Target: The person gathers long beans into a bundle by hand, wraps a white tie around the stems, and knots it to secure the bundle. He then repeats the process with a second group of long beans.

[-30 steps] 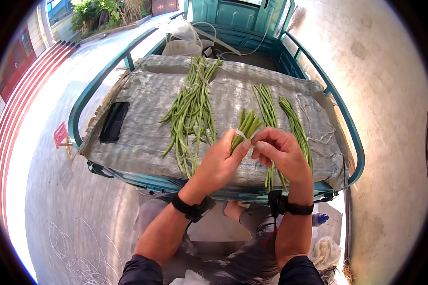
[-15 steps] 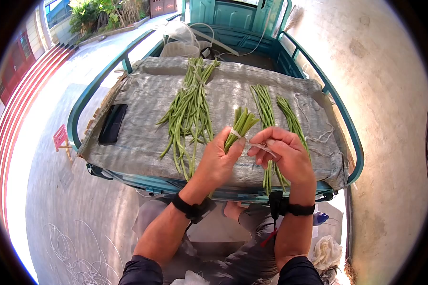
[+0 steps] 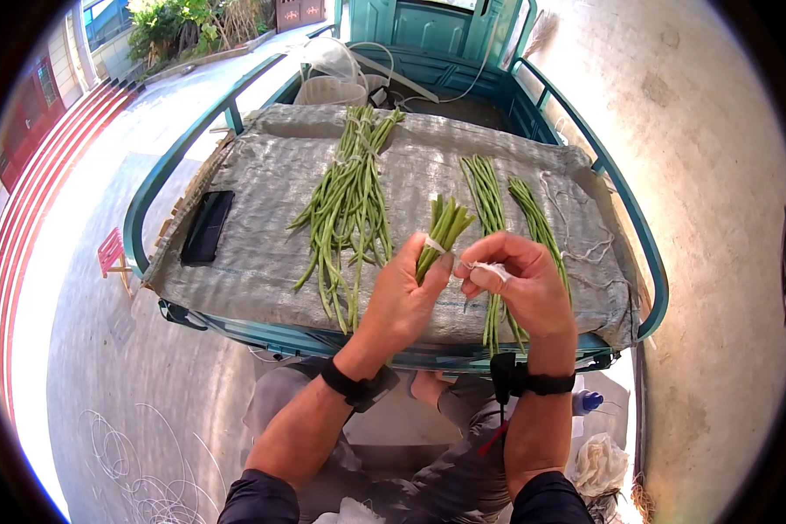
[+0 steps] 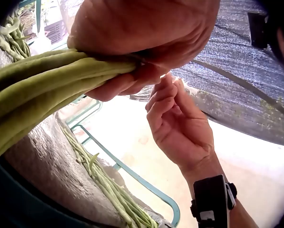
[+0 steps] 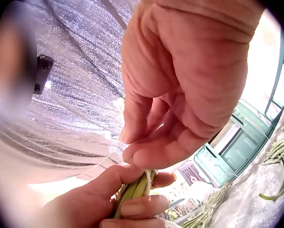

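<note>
In the head view the left hand [image 3: 400, 295] grips a small bundle of green beans [image 3: 446, 225], its tops sticking up above the thumb. A white tie [image 3: 434, 244] circles that bundle. Just right of it, the right hand [image 3: 527, 284] pinches a white strand [image 3: 492, 269] between thumb and fingers. In the right wrist view the fingertips of the right hand [image 5: 180, 85] meet close above the bundle [image 5: 134, 192]. A large tied bunch of beans [image 3: 349, 192] lies left of the hands; two thinner groups [image 3: 487, 196] [image 3: 537, 218] lie at the right.
Grey woven sheeting [image 3: 262, 175] covers the cart bed, with a green rail [image 3: 642, 236] around it. A black phone [image 3: 207, 227] lies at the left and loose white strings [image 3: 589, 249] at the right. Behind stands a white bucket [image 3: 330, 91].
The left hand and its bundle have shifted slightly left and down. The right hand has drawn a little away from the bundle, and the white strand now shows at its fingers.
</note>
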The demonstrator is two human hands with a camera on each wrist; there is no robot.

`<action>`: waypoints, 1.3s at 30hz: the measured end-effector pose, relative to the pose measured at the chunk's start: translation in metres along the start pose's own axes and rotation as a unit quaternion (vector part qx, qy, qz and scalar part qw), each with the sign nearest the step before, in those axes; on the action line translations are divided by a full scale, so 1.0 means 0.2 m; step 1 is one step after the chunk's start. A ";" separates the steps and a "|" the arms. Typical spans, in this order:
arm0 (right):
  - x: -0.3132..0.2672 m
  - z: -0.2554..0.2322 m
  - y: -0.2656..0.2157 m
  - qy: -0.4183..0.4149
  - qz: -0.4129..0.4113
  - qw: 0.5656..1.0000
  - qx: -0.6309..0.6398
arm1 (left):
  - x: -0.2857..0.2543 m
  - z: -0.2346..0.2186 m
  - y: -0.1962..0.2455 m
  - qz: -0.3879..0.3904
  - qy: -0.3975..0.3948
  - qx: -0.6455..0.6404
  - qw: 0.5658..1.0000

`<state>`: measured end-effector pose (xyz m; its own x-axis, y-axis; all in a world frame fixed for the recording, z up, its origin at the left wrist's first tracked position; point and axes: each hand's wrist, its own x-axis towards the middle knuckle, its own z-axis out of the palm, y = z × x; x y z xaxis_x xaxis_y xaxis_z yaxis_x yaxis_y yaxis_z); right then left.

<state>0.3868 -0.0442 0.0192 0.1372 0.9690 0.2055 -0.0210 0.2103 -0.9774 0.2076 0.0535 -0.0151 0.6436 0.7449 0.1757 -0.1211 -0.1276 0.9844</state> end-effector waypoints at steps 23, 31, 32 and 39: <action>-0.02 -0.03 -0.04 0.064 -0.004 0.998 -0.020 | 0.00 0.00 -0.02 -0.010 -0.041 -0.116 0.992; -0.02 -0.03 -0.06 0.018 -0.020 0.997 -0.072 | 0.00 0.01 -0.02 0.022 -0.028 -0.008 0.999; -0.03 -0.02 -0.06 0.015 -0.020 0.996 -0.090 | 0.00 0.02 -0.04 0.034 -0.020 0.021 0.999; -0.04 0.08 -0.13 0.008 -0.044 0.979 -0.198 | -0.04 0.08 -0.07 0.060 -0.007 0.221 0.973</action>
<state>0.3698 -0.0546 0.0436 0.1377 0.9465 0.2920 0.3775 0.2224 -0.8989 0.2163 0.0399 -0.0290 0.6559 0.6985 0.2862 0.1391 -0.4845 0.8636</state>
